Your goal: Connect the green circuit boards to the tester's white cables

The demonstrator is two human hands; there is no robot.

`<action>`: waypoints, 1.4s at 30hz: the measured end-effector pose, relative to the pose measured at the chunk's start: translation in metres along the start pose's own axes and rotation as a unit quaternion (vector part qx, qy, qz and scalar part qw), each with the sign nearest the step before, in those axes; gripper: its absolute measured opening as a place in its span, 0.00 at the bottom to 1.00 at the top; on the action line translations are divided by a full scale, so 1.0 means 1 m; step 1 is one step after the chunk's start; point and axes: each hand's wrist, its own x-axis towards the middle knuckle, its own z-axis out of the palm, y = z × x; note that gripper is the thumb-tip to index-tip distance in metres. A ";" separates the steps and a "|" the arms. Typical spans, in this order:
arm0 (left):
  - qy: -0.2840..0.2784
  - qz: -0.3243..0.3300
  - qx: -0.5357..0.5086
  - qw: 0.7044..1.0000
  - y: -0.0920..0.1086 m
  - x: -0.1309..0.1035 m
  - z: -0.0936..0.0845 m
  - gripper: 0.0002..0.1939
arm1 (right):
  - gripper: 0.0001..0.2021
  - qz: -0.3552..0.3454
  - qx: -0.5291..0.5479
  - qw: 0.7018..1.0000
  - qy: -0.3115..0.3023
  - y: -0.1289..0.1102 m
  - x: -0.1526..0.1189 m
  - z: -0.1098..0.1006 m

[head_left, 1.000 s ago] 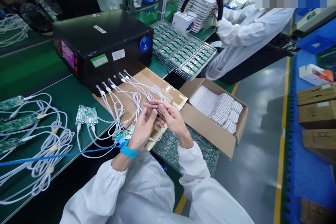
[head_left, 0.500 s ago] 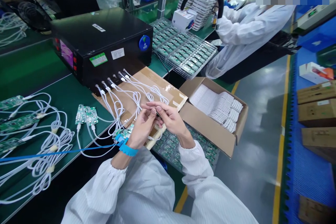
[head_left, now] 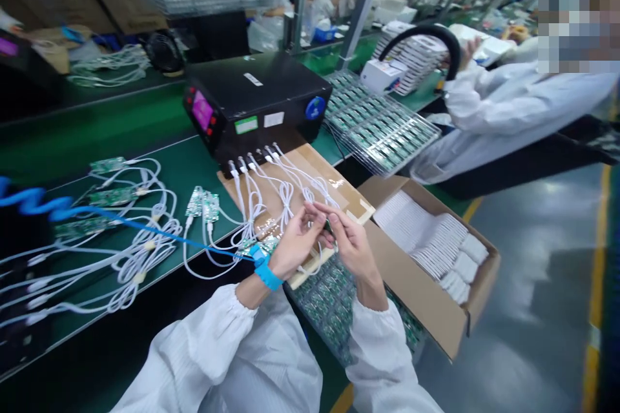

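My left hand (head_left: 300, 242) and my right hand (head_left: 351, 242) meet above the cardboard-covered board, fingertips close together. Pinched between them is a small dark-green piece (head_left: 328, 226), mostly hidden by the fingers, so its kind does not show. A blue wrist strap (head_left: 268, 271) with a blue cord is on my left wrist. Just beyond my hands, white cables (head_left: 285, 197) run over the brown cardboard (head_left: 310, 164) from a black box (head_left: 261, 93) with a lit screen. Beside my left wrist lies a green circuit board (head_left: 247, 247), partly covered.
More circuit boards (head_left: 203, 203) and bundled white cables (head_left: 145, 251) cover the bench to the left. An open carton (head_left: 411, 287) of white flat pieces stands at right, above a tray of boards (head_left: 329, 300). Clear trays (head_left: 382, 122) hold boards further back, near a co-worker's white sleeve (head_left: 484, 100).
The view has turned left and up, so the bench things appear further right and lower. My hands stay together; the fingers have shifted slightly around the small piece.
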 end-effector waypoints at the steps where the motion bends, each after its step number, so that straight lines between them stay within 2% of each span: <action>1: 0.002 0.004 -0.004 1.000 -0.001 0.001 0.000 0.33 | 0.22 -0.001 -0.012 1.000 -0.005 0.000 0.000 -0.002; 5: 0.005 -0.009 -0.009 1.000 -0.006 0.002 0.000 0.34 | 0.22 -0.016 -0.080 0.996 -0.039 0.002 0.004 -0.011; 8: -0.013 -0.037 0.034 0.999 0.007 -0.004 -0.007 0.30 | 0.20 -0.039 -0.131 0.989 -0.063 0.005 0.008 -0.023; 10: -0.010 -0.011 0.098 0.995 0.032 -0.009 -0.018 0.26 | 0.20 -0.049 -0.159 0.984 -0.056 0.006 0.011 -0.031; 12: 0.053 0.088 0.171 0.980 0.070 -0.010 -0.035 0.21 | 0.20 -0.058 -0.185 0.980 -0.037 0.004 0.015 -0.038; 13: 0.110 0.160 0.209 0.958 0.091 -0.008 -0.045 0.19 | 0.20 -0.061 -0.195 0.978 -0.034 0.002 0.017 -0.040; 15: 0.200 0.274 0.296 0.893 0.130 0.003 -0.067 0.19 | 0.20 -0.059 -0.203 0.976 -0.039 -0.003 0.022 -0.040; 16: 0.233 0.299 0.333 0.863 0.146 0.011 -0.078 0.21 | 0.21 -0.057 -0.202 0.977 -0.045 -0.005 0.024 -0.039; 17: 0.252 0.297 0.364 0.846 0.158 0.020 -0.088 0.23 | 0.22 -0.053 -0.200 0.977 -0.052 -0.007 0.026 -0.037; 19: 0.262 0.277 0.398 0.834 0.172 0.036 -0.104 0.25 | 0.23 -0.043 -0.202 0.976 -0.063 -0.008 0.028 -0.032; 23: 0.243 0.264 0.374 0.855 0.171 0.052 -0.117 0.28 | 0.26 -0.013 -0.221 0.972 -0.079 0.003 0.027 -0.021; 26: 0.230 0.253 0.340 0.876 0.169 0.052 -0.122 0.30 | 0.26 -0.009 -0.227 0.971 -0.070 0.017 0.020 -0.014; 30: 0.170 0.218 0.334 0.901 0.172 0.046 -0.133 0.36 | 0.30 -0.035 -0.231 0.972 -0.029 0.034 0.005 -0.002; 34: 0.155 0.235 0.254 0.925 0.173 0.026 -0.133 0.28 | 0.33 -0.062 -0.274 0.959 0.042 0.053 -0.011 0.008; 37: 0.145 0.212 0.181 0.949 0.172 0.000 -0.121 0.23 | 0.34 -0.066 -0.297 0.950 0.070 0.062 -0.022 0.010; 42: 0.081 0.161 0.115 0.977 0.168 -0.039 -0.100 0.21 | 0.33 -0.075 -0.350 0.928 0.099 0.065 -0.028 -0.003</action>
